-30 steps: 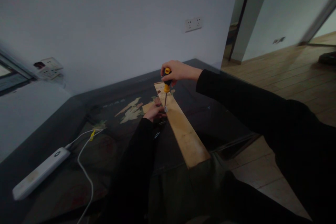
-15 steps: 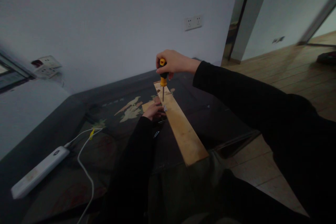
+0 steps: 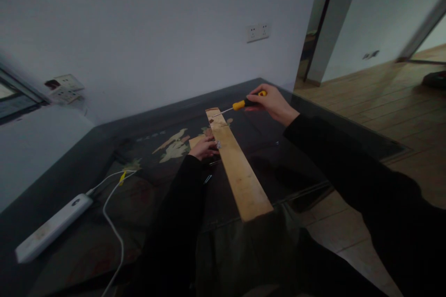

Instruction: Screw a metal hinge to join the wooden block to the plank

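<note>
A long wooden board (image 3: 240,174) lies lengthwise on the dark table, its near end reaching the table's front edge. My right hand (image 3: 270,101) is closed round the handle of a yellow-and-black screwdriver (image 3: 239,105). The screwdriver is held nearly level, its thin shaft pointing left over the board's far part. At the board's left edge, my left hand (image 3: 205,148) has its fingertips on a small silvery metal piece (image 3: 218,145), whose exact kind is too small to tell. A shorter piece of wood (image 3: 196,140) shows partly behind that hand.
Several small thin metal items (image 3: 208,179) lie left of the board, and a tiny shiny one (image 3: 277,143) to its right. A white power strip (image 3: 54,227) with a white cable (image 3: 116,232) is at the left. The wall (image 3: 174,46) stands behind the table.
My right hand has moved right and slightly down, tipping the screwdriver from upright over the metal piece to nearly level, away from it. My left hand stays in place; the board's near end shifted slightly left.
</note>
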The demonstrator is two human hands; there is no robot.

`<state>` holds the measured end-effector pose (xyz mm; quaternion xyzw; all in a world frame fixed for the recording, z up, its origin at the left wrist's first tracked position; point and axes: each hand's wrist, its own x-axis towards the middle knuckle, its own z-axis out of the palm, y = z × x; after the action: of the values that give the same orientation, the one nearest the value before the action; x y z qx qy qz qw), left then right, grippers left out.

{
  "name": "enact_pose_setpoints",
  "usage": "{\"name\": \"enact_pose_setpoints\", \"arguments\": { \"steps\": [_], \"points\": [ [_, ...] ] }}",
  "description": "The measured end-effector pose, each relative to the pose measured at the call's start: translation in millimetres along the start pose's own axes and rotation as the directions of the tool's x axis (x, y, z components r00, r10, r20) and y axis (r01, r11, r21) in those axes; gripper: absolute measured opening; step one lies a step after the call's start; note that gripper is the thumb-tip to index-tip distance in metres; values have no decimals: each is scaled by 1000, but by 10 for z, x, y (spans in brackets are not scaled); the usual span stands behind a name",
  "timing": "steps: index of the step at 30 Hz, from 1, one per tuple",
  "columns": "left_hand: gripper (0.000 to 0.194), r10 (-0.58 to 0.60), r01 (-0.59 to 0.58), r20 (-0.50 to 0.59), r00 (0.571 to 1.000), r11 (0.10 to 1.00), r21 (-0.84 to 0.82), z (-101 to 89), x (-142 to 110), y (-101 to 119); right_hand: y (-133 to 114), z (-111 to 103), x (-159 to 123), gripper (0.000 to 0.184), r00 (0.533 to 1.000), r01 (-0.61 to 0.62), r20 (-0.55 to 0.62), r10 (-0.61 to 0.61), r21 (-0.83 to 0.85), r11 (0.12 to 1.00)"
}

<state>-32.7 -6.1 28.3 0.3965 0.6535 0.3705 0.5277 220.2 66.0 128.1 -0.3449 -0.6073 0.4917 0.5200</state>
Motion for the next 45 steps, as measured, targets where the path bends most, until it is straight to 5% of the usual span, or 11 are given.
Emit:
{"name": "enact_pose_setpoints", "arguments": {
  "steps": [5,12,16,22,26,32,45],
  "points": [
    [51,10,-10,-2,1000,1000,-21,20,-33,8,505,-109,-303,21,974,-223,20,224,229,948],
    [37,4,-5,-9,1000,995,-95,31,-77,0,948,-38,-479,22,978,-208,-19,209,60,976],
    [38,4,-7,-39,999,998,-65,37,-124,2,1043,-55,-460,17,993,-115,-50,106,-220,969],
    [32,31,-29,-49,998,999,34,15,-148,-22,1105,-71,-482,20,997,74,25,-74,-612,787],
    [21,142,-119,-156,978,982,148,-31,-57,-122,1091,-44,-511,22,996,87,78,-46,-686,723],
    [5,488,-394,-276,828,857,332,-50,156,-321,1195,-32,-498,24,994,101,102,-38,-743,662],
    [6,515,-449,-205,832,843,295,-77,270,-415,1279,-12,-520,25,993,97,115,-3,-829,551]
  ]
}}
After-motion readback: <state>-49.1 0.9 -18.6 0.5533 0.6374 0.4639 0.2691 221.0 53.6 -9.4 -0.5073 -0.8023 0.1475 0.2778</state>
